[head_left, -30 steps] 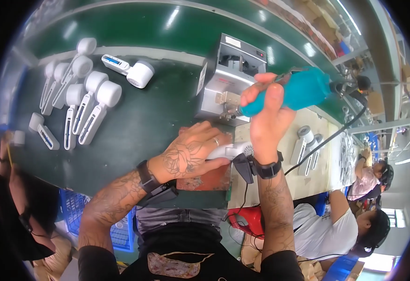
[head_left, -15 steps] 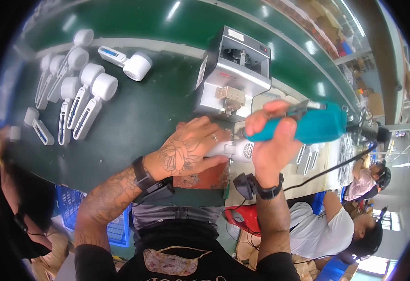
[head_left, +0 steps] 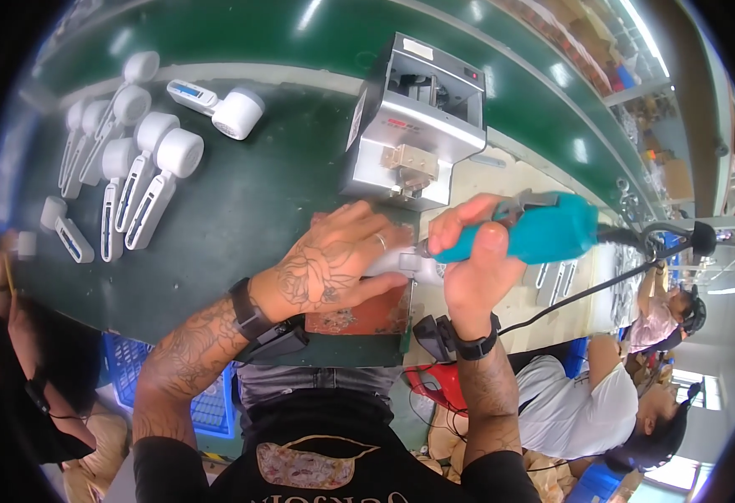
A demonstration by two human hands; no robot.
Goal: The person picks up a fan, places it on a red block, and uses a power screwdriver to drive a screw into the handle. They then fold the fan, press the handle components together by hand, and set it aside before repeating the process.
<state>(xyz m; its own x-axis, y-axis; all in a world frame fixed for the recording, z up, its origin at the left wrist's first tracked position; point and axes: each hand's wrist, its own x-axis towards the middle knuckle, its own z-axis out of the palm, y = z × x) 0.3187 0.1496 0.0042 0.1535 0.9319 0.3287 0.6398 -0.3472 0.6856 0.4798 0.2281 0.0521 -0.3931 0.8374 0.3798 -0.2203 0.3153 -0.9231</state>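
Note:
My left hand (head_left: 329,261) is closed around a white handheld device with a round vented head (head_left: 422,268), holding it low over a reddish-brown board (head_left: 359,317). Its handle is mostly hidden under my fingers. In my right hand (head_left: 480,272) is a teal electric screwdriver (head_left: 543,230) with a black cord, gripped with its nose pointing left. That nose sits right by the neck of the white device; whether the tip touches it I cannot tell. My right hand covers part of the vented head.
A silver-grey machine (head_left: 413,126) stands just beyond my hands. Several finished-looking white devices (head_left: 153,189) lie on the green table to the left, and more white parts (head_left: 556,277) at right. A black cord (head_left: 568,298) trails rightward. Co-workers (head_left: 585,407) sit at right.
My right hand has brought the screwdriver leftward, its nose now closer to the device's neck and the hand covering more of the vented head. My left hand keeps its hold.

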